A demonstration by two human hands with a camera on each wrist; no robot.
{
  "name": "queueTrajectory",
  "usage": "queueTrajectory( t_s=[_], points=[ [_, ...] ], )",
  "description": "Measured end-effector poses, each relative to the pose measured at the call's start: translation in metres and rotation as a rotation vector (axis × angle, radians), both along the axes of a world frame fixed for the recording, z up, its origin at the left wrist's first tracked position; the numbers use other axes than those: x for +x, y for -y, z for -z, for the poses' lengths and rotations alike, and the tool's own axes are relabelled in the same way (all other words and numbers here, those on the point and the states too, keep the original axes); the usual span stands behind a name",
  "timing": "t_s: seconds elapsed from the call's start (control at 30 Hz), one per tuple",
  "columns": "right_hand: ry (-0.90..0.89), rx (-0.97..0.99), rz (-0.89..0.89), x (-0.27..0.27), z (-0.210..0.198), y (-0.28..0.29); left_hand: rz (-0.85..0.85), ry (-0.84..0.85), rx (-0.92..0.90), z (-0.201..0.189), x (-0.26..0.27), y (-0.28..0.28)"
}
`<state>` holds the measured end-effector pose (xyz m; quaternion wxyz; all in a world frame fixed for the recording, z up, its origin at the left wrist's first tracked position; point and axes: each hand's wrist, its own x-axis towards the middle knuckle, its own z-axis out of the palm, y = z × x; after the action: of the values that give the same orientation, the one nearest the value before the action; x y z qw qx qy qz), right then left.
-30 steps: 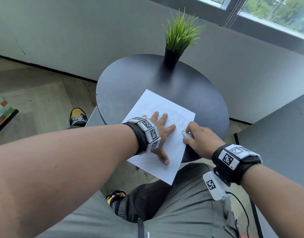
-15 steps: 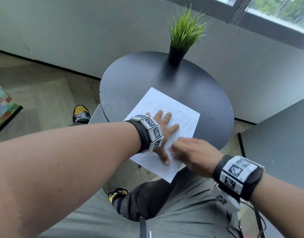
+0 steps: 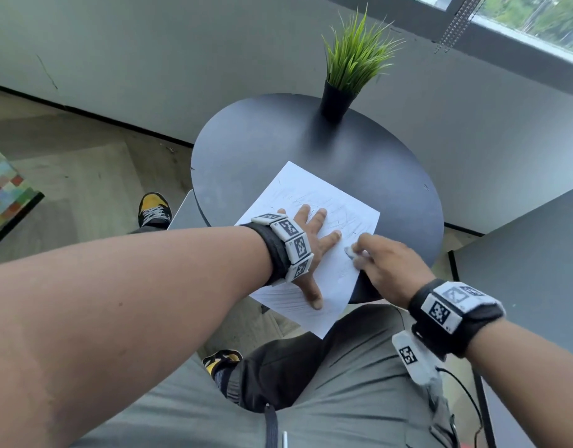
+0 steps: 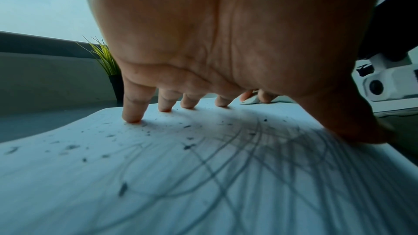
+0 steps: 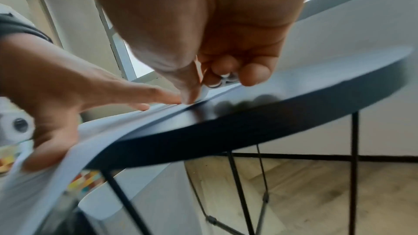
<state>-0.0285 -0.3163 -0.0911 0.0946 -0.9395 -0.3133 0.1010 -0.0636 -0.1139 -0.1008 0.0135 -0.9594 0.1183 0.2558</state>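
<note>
Clearly the sheet of paper [image 3: 311,189] is the weak point. The right grip [image 3: 388,263] pinches a small white eraser [image 3: 351,252] between thumb and fingertips and presses it onto the paper near its edge, just beside the forefinger of the left grip [image 3: 311,250]. The left grip lies flat, fingers straight and spread, pinning the sheet to the round black counter [image 3: 262,140]. Nearer the wrists, part of the sheet hangs off the counter's rim, and the left thumb seems to rest on that part. A hard stroke away from the left grip, toward the free edge, could buckle, crease or tear the paper, and over the rim nothing firm lies beneath it. Dark crumbs [image 4: 187,146] lie under the left palm, so a sliding palm could smear them into the pencil lines. The potted plant [image 3: 335,101], well beyond the fingertips, looks safe.
</note>
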Motion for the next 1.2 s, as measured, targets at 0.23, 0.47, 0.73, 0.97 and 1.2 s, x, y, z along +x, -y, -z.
queueTrajectory(
  t_s=[0.23,0.47,0.73,0.97,1.2],
  points=[
    [-0.053,-0.025,-0.08,-0.013,-0.001,-0.008,-0.015,0.007,-0.012,0.004,0.002,0.001],
    [-0.1,-0.031,-0.32,-0.042,0.002,-0.016,-0.009,0.013,0.004,0.003,0.0,0.001],
    [-0.043,-0.032,-0.387,-0.044,0.005,-0.008,-0.013,0.015,-0.001,0.006,0.001,0.002],
    [0.041,-0.021,-0.092,-0.018,0.003,-0.003,-0.008,0.003,0.006,0.004,0.002,0.002],
    [-0.005,-0.045,-0.008,-0.004,-0.001,0.003,-0.018,0.005,-0.003,0.005,0.004,0.003]
  ],
)
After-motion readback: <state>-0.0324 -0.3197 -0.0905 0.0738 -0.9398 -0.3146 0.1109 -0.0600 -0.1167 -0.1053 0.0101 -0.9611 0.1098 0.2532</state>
